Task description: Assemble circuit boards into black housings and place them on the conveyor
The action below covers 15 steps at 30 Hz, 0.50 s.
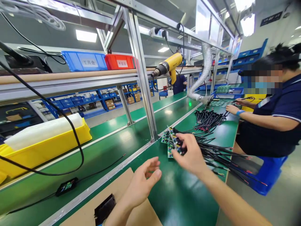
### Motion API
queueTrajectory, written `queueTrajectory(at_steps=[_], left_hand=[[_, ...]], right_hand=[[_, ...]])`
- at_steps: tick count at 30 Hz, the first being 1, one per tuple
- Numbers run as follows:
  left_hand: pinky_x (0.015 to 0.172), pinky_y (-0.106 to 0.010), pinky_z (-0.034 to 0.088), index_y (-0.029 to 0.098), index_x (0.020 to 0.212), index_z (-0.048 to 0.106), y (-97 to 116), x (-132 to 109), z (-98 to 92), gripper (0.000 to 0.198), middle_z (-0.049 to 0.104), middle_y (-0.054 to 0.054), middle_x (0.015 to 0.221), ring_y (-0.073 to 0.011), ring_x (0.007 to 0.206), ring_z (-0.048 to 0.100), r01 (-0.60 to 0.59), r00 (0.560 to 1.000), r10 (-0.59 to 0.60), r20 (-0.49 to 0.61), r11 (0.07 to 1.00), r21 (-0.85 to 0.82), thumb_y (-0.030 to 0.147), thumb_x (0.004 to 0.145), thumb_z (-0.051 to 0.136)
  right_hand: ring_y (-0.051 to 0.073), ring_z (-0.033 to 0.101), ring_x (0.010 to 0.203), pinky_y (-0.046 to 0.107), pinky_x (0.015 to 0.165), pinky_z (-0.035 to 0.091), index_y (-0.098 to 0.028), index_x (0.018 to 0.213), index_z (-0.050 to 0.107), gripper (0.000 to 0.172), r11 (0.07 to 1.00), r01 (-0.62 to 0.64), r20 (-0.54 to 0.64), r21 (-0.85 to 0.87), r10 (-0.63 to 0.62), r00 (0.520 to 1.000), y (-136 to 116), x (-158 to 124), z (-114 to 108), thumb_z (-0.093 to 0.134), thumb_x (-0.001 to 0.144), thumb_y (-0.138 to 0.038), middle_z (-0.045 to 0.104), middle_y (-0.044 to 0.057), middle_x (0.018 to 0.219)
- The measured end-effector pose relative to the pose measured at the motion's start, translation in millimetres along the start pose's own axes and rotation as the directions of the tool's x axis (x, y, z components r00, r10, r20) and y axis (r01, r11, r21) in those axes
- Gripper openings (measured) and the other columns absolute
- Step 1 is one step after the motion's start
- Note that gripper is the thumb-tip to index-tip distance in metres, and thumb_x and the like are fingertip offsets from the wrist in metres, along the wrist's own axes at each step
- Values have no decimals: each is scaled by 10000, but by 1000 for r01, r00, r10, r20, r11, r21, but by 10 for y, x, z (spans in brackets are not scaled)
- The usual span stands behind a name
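My right hand (pixel 191 153) reaches over the green bench, thumb and fingers around a small circuit board (pixel 173 138) that stands tilted at the fingertips. More green circuit boards (pixel 169 151) lie beneath it, beside a bundle of black cables (pixel 218 152) with bare or coloured ends. Nothing shows in my left hand (pixel 143 182); it hovers over the edge of a cardboard sheet (pixel 138 213), fingers loosely curled and thumb apart. Near my left wrist, a flat black piece (pixel 104 208) rests on the cardboard.
A black-sleeved board with a cable (pixel 67 186) lies on the green belt (pixel 103 163). A yellow bin (pixel 47 147) holds a white roll. A yellow heat gun (pixel 169 64) hangs above. At right, a co-worker (pixel 270 116) handles cables near another cable pile (pixel 209 119).
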<state>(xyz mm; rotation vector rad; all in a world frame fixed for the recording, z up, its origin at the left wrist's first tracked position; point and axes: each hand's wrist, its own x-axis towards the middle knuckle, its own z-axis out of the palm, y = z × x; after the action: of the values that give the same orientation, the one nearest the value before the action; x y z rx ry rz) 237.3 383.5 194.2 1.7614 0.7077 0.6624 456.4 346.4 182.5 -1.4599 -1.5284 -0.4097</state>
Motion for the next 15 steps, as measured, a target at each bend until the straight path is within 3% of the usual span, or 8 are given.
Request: queueTrajectory(at_steps=[1, 3, 5, 8, 10, 13, 15], left_hand=[[994, -452, 450, 201, 1334, 526, 75, 28, 81, 582, 578, -142, 1301, -282, 1168, 562, -24, 1000, 25, 13, 995, -101, 537, 866, 615], [1010, -443, 437, 192, 1336, 530, 207, 26, 178, 555, 595, -124, 1287, -284, 1166, 558, -73, 997, 78, 15, 974, -213, 518, 891, 594], [1024, -431, 419, 196, 1304, 566, 302, -70, 158, 453, 627, -94, 1241, -276, 1156, 558, -102, 995, 103, -3, 980, -174, 461, 937, 545], [1029, -416, 404, 237, 1296, 583, 425, -348, -50, 372, 629, -63, 1243, -273, 1183, 533, -128, 991, 128, -30, 992, 1, 389, 968, 500], [1016, -417, 409, 252, 1274, 601, 543, -551, -219, 350, 633, -57, 1230, -280, 1166, 542, -165, 984, 170, -58, 982, 89, 358, 958, 493], [1010, -435, 402, 260, 1195, 654, 750, -766, -401, 326, 653, -52, 1183, -295, 1128, 557, -277, 949, 303, -92, 935, 220, 317, 911, 505], [1070, -474, 340, 254, 1140, 690, 843, -837, -468, 320, 674, -57, 1145, -311, 1133, 555, -372, 910, 408, -72, 882, 288, 331, 890, 505]], right_hand=[[268, 550, 979, 423, 839, 514, -172, 1289, 428, 508, 993, 5, -58, 116, 2, 998, -221, -118, 12, 616, 817, -184, 488, 128, 1107], [292, 526, 1071, 439, 900, 503, -160, 1305, 413, 535, 941, 113, -51, 318, -102, 993, -586, -345, -22, 628, 820, -227, 487, 151, 1151], [300, 540, 1068, 432, 895, 517, -144, 1339, 398, 601, 864, 190, 8, 465, -219, 976, -776, -485, -189, 653, 814, -286, 523, 159, 1149], [259, 590, 961, 387, 808, 538, -243, 1287, 477, 458, 824, 246, -14, 510, -278, 960, -748, -447, -613, 597, 850, -176, 590, 102, 1073], [280, 565, 1052, 438, 888, 500, -275, 1305, 474, 495, 864, 235, -26, 445, -250, 968, -641, -303, -819, 560, 848, -107, 577, 109, 1146], [327, 436, 1253, 524, 1031, 388, -219, 1409, 388, 589, 880, 215, 192, 423, -319, 928, -574, -70, -767, 577, 853, -184, 457, 160, 1368], [287, 503, 1187, 463, 992, 431, -181, 1404, 389, 575, 829, 180, 339, 529, -402, 851, -631, 37, -557, 569, 858, -214, 514, 159, 1323]])
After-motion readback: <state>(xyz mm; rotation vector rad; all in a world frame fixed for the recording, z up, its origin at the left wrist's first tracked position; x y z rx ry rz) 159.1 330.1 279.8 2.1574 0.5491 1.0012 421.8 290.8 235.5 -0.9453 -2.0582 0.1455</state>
